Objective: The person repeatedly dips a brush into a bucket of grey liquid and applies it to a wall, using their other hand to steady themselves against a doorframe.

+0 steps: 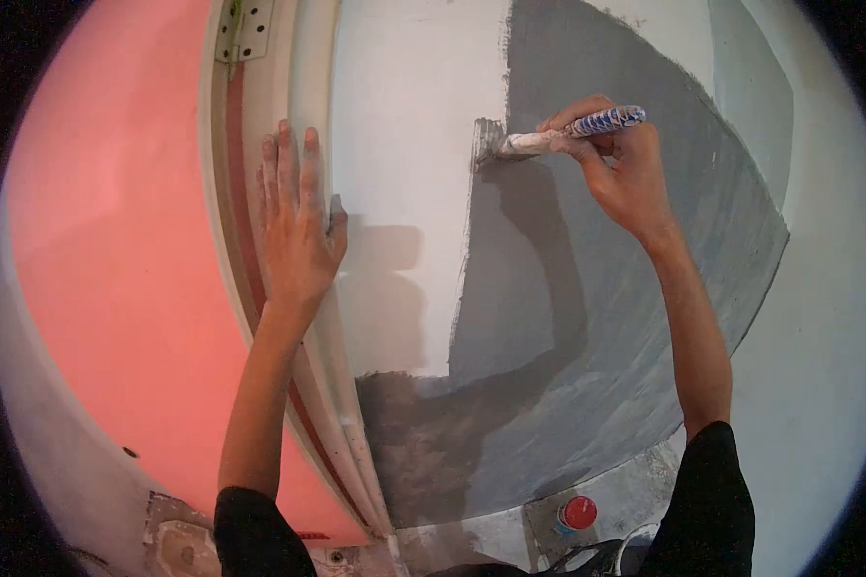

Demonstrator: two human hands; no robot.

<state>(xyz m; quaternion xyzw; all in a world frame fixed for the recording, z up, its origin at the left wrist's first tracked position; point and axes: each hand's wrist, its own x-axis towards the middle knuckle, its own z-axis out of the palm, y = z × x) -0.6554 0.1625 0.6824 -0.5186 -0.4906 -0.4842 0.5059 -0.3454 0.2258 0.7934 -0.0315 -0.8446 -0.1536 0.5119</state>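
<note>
While our left hand (pixel 296 226) lay flat on the cream door frame (pixel 260 115), its grip open and fingers straight, our right hand (pixel 625 178) pinched its grip around the paint-smeared brush with a blue-patterned handle (pixel 558 137). Its bristles touched the white wall (pixel 404 144) at the edge of the grey painted patch (pixel 625 317), well above a red-capped round container (pixel 577 513).

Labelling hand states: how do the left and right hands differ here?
Pose: left hand lies flat on the door frame; right hand curls around a paintbrush. Load: left hand is empty; right hand presses bristles to the wall. Both are bare below black sleeves.
</note>
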